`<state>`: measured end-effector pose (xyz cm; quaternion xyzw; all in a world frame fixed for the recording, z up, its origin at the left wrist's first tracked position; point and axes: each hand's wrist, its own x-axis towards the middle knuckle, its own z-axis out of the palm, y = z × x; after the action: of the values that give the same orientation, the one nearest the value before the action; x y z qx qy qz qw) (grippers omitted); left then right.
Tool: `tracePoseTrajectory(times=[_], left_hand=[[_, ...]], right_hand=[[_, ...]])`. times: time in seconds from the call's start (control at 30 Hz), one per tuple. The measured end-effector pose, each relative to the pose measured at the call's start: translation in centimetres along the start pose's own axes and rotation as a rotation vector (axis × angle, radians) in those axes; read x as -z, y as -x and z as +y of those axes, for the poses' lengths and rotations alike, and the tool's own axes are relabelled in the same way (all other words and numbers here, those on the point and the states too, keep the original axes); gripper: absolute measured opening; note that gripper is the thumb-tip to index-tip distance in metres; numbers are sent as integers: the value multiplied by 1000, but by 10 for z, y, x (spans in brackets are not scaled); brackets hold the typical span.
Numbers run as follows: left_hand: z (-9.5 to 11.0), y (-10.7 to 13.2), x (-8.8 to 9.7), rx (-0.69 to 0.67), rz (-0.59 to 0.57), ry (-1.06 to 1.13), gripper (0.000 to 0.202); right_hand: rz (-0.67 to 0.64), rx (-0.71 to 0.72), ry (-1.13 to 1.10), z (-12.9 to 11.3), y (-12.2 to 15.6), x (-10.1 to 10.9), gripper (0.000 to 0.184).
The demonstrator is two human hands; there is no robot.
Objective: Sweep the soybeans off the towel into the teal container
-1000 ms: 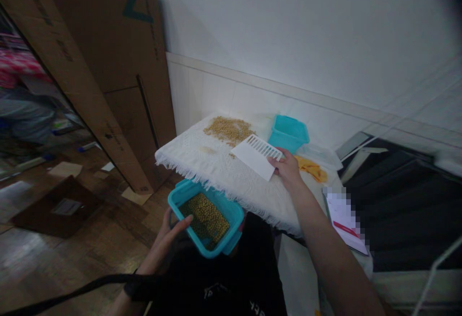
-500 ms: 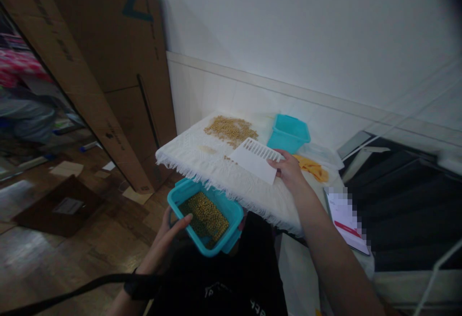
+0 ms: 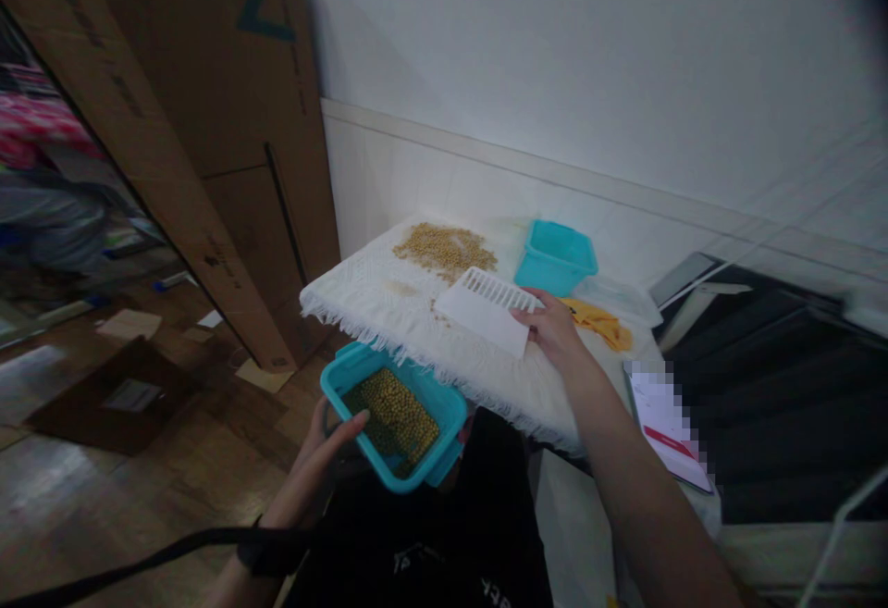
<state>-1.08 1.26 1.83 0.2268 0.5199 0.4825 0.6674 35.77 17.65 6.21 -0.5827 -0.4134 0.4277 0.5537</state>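
My left hand (image 3: 338,441) grips the near-left rim of a turquoise plastic bin (image 3: 452,411), thumb over the edge. Soybeans (image 3: 395,409) lie inside that bin, just below the table's fringed front edge. In my right hand (image 3: 551,321) is a white slotted plastic panel (image 3: 486,316), held at its right end and tilted low over the white tablecloth (image 3: 361,284). Its slots run along the far side. Behind the panel, a pile of soybeans (image 3: 444,249) spreads on the cloth, and a few loose ones lie by the panel's left edge.
A second turquoise bin (image 3: 555,254) stands at the back of the table, near the wall. Right of it are a clear plastic lid or tray (image 3: 617,298) and a yellow cloth (image 3: 600,323). A tablet (image 3: 667,428) lies at the right edge. Tall cardboard boxes (image 3: 236,127) stand left.
The white slotted panel has shifted slightly left and toward me with my right hand. My left hand and the bin are nearly still.
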Motion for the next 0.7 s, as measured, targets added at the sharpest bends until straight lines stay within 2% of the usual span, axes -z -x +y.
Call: tracePoseTrajectory(times=[0.2, 0.5, 0.7], left_hand=[[8, 5, -2, -19, -24, -12, 100], [3, 2, 0, -5, -14, -7, 99], [7, 4, -1, -7, -3, 17, 94]], right_hand=[[-44, 5, -8, -2, 5, -6, 78], [-93, 14, -20, -1, 4, -9, 81], [-155, 7, 7, -3, 2, -19, 82]])
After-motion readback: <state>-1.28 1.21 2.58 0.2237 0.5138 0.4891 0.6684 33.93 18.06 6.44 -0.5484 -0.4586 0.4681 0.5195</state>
